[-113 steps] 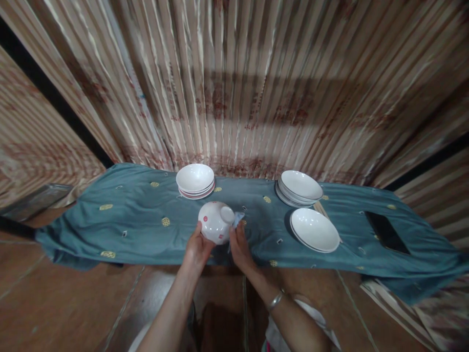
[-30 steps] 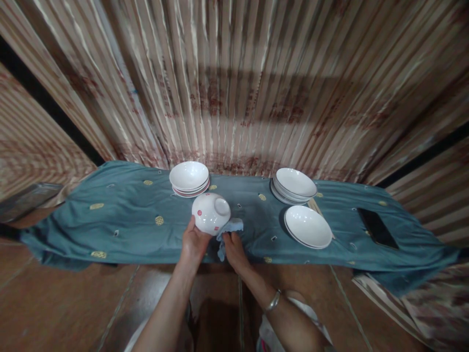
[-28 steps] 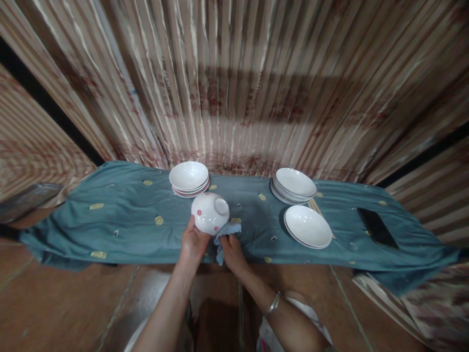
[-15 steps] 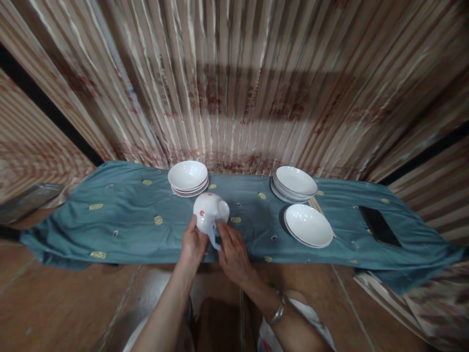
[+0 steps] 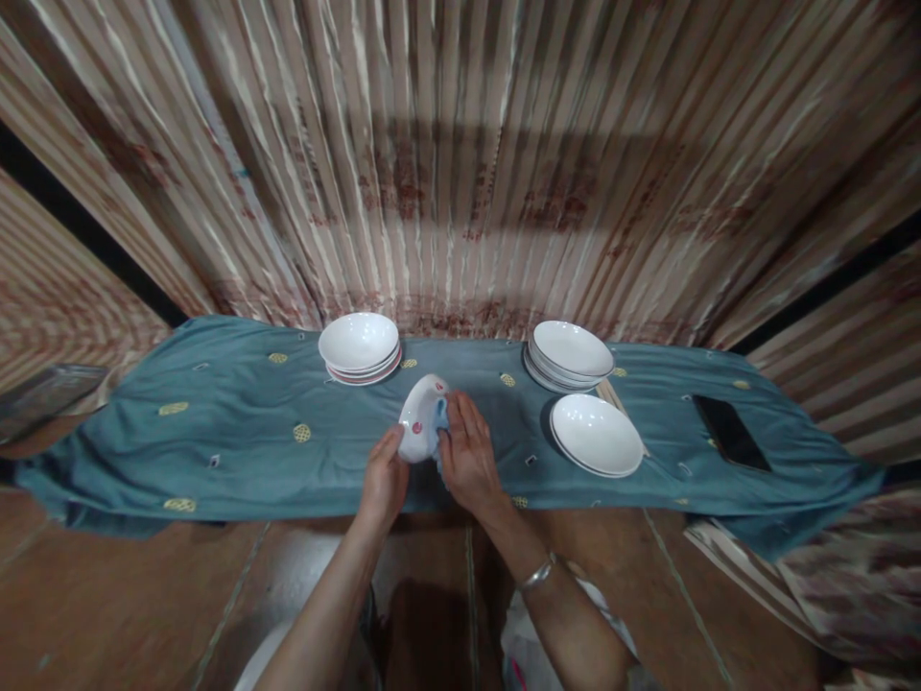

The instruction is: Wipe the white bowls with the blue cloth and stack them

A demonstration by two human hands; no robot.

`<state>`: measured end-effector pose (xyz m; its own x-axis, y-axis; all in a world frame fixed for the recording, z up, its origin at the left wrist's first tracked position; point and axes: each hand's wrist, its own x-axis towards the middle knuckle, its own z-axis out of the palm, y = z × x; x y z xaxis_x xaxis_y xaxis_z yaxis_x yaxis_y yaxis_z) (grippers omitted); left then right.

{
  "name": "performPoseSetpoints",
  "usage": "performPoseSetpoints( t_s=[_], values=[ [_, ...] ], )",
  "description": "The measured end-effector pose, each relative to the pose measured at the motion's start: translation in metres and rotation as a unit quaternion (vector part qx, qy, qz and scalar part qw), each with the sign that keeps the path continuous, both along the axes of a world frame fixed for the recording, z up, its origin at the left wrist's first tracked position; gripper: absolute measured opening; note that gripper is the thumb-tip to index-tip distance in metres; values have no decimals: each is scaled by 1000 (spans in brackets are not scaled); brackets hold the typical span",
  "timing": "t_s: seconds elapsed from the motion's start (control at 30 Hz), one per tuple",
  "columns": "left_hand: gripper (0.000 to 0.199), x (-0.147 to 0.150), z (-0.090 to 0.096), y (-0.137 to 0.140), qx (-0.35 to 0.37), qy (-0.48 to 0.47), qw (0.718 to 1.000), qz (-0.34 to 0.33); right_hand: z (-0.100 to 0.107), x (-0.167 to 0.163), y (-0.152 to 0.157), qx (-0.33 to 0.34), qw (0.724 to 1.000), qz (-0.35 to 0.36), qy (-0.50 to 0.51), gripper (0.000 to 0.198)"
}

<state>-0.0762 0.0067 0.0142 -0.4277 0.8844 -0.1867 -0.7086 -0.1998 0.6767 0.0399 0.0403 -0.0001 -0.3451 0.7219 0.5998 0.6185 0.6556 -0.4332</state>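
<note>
A white bowl point(image 5: 415, 428) with small red marks on its outside is held tilted above the cloth-covered table. My left hand point(image 5: 385, 477) grips its rim from the lower left, thumb on the outer wall. My right hand point(image 5: 469, 453) presses a light blue cloth point(image 5: 440, 420) against the bowl's underside, fingers closed over it. Part of the cloth and the right side of the bowl are hidden behind that hand. Just behind the bowl, to the left, stands a stack of white bowls point(image 5: 359, 343).
To the right are a taller stack of white dishes point(image 5: 573, 349) and a lower stack of shallow ones point(image 5: 597, 435). Wooden chopsticks point(image 5: 613, 401) lie partly under them. A black phone point(image 5: 729, 433) rests farther right on the green tablecloth point(image 5: 259, 451). A pleated curtain point(image 5: 446, 192) hangs behind.
The bowl has turned, so its base now faces right under my right hand. My right hand has moved up and right with the cloth, covering the foot ring. The view has shifted slightly.
</note>
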Motion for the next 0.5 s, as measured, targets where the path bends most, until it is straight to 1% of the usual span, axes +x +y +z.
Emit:
performPoseSetpoints(
  t_s=[0.17,0.27,0.37,0.43,0.5],
  values=[
    [17,1,-1,-1,-5,10,1000,-1,-8,10,16,-84,995,4,60,33],
    [22,-1,-2,-1,-12,7,1000,6,-17,11,25,-136,988,-24,69,33],
    [20,-2,-3,0,-15,3,1000,10,-25,9,31,-181,979,-52,71,33],
    [19,-3,-3,1,-10,-10,1000,10,-30,8,32,-193,977,-53,67,33],
    [22,-4,-3,2,0,-26,1000,6,-34,6,29,-186,980,-38,62,32]
  ],
)
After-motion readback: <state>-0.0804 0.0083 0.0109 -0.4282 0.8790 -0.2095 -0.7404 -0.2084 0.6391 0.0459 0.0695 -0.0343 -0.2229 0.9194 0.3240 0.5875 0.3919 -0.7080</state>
